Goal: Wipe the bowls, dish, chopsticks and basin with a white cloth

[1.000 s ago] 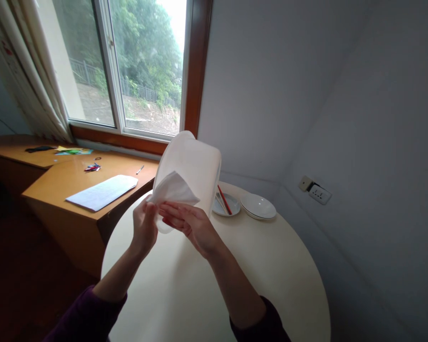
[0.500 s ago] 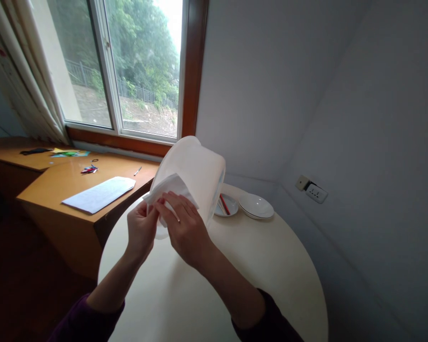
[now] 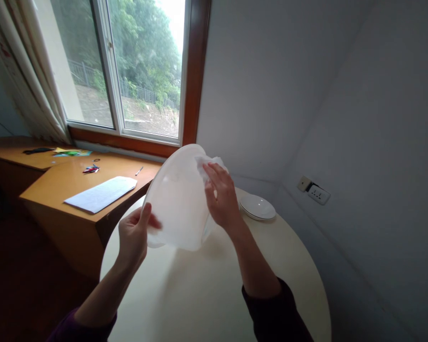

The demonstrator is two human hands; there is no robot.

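Observation:
My left hand (image 3: 133,236) grips the near rim of a large translucent white plastic bowl (image 3: 176,204), held tilted above the round cream table (image 3: 271,266). My right hand (image 3: 220,194) presses a white paper towel (image 3: 209,164) against the bowl's far upper side, with the fingers closed over it. The bowl hides part of the towel and the small dish behind it.
A white plate (image 3: 257,207) sits at the table's back edge near the wall. To the left stands a wooden desk (image 3: 60,185) with a white sheet (image 3: 102,193), a pen and small items. A wall socket (image 3: 314,191) is at the right. A window is behind.
The bowl has been turned so its broad side faces me. My right hand moved with the towel from the near rim up to the far top of the bowl.

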